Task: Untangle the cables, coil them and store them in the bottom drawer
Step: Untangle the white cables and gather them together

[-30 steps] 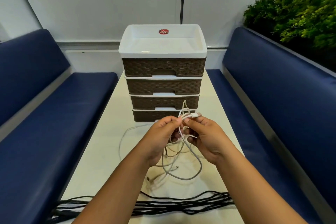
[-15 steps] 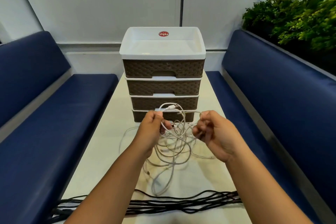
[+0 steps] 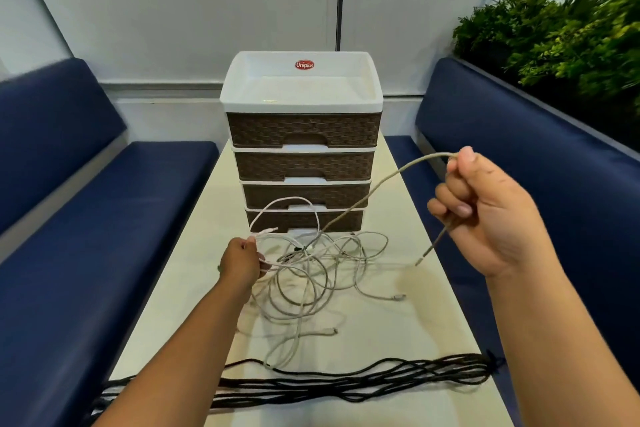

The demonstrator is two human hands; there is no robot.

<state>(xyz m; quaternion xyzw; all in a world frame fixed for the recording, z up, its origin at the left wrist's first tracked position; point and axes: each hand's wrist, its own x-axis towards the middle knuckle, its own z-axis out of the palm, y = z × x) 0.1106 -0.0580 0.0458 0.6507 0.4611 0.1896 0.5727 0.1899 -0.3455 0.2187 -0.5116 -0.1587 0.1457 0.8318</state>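
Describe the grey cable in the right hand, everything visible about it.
The grey cable is thin and looks braided. The right hand grips it near one end, raised above the table; the short free end hangs below the fist, ending in a small plug. From the fist the cable arcs over and runs taut down-left, across the front of the bottom drawer, into the tangle of pale cables that the left hand holds.

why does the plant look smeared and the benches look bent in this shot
Head view: the plant at the upper right is motion-blurred, while the drawer unit in the centre stays sharp; the wide-angle lens bows the blue benches and stretches the right hand near the edge; soft, even light leaves only faint shadows under the pale cables on the table.
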